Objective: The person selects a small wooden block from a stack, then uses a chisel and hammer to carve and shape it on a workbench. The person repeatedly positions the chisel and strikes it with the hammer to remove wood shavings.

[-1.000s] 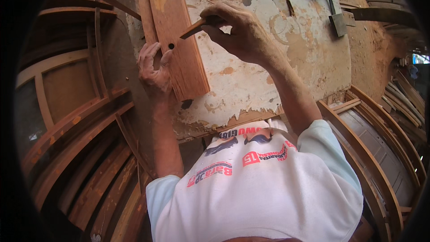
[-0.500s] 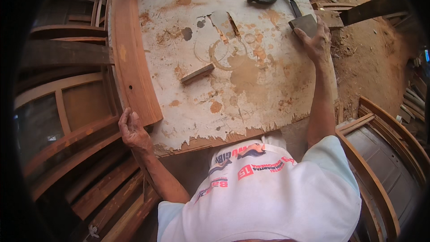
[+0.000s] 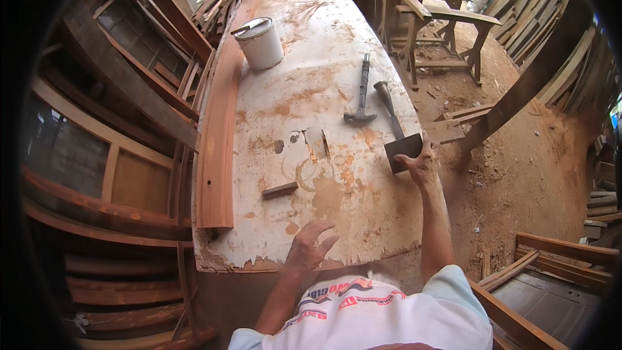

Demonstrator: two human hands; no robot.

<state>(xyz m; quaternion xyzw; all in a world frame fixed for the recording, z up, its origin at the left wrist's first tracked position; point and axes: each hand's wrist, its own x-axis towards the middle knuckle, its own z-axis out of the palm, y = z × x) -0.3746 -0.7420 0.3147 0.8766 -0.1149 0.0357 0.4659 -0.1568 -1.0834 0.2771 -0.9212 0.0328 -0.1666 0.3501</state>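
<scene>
My right hand [image 3: 420, 163] grips a dark square block [image 3: 399, 146] near the bench's right edge, at the lower end of a long dark tool [image 3: 387, 102]. A claw hammer [image 3: 360, 116] lies beside that tool. My left hand [image 3: 312, 246] is over the white, stained bench top [image 3: 327, 201], near its front edge, fingers apart and empty. A short dark wooden stick [image 3: 278, 189] lies ahead of it. A reddish board with a round hole [image 3: 217, 142] runs along the left edge.
A white bucket [image 3: 260, 48] stands at the back left. Wooden frames [image 3: 110, 181] crowd the left, more frames [image 3: 564, 246] the lower right. A wooden trestle [image 3: 453, 13] is at the back right, beside the dirt floor [image 3: 512, 181] and leaning timber [image 3: 525, 19].
The stick left my right hand for the bench; that hand moved right and took the dark block. My left hand let go of the board and moved right. The view widened toward the back.
</scene>
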